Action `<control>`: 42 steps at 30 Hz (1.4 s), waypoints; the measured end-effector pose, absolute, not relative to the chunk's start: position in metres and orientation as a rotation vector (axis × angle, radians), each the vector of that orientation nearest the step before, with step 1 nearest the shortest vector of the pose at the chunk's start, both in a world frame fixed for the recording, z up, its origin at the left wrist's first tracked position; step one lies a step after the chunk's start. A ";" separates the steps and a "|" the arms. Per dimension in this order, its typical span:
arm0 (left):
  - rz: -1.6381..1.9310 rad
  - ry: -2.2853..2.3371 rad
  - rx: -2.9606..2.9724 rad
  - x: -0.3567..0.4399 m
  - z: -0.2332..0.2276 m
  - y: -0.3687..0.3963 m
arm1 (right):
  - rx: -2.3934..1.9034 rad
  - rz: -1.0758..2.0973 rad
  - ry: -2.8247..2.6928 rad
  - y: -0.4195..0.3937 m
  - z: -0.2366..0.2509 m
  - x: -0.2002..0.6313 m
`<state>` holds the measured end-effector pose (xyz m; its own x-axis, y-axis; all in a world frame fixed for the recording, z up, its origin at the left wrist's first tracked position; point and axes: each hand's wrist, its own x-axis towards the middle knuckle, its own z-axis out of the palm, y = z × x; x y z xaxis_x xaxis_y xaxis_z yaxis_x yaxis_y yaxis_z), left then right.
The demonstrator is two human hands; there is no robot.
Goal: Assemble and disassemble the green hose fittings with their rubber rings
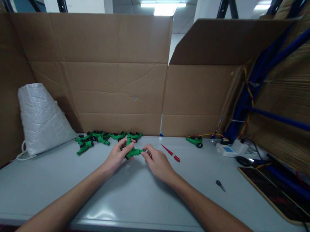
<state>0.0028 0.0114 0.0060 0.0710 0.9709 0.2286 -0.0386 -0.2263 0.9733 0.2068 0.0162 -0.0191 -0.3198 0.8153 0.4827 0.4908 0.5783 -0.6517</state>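
Note:
A green plastic fitting is held just above the grey table, between both my hands. My left hand grips its left end with thumb and fingers. My right hand pinches its right tip with the fingertips. Behind my hands lies a loose pile of several similar green fittings with black rings. A red screwdriver lies on the table just right of my right hand.
Cardboard walls enclose the back and left. A white woven sack stands at the left. One more green fitting, a white device, cables, a small dark tool and a dark board occupy the right.

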 end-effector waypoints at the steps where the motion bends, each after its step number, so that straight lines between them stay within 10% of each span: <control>1: 1.331 1.009 1.384 0.003 0.006 0.011 | -1.040 0.492 -1.979 0.016 -0.019 0.207; 42: 1.292 0.976 1.613 0.000 -0.005 0.019 | -1.114 0.306 -1.912 0.030 -0.020 0.216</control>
<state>0.0002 0.0195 -0.0053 0.1691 0.9260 0.3375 0.0718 -0.3531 0.9328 0.2164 0.0299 -0.0198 -0.2136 0.7972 0.5646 0.5815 0.5682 -0.5822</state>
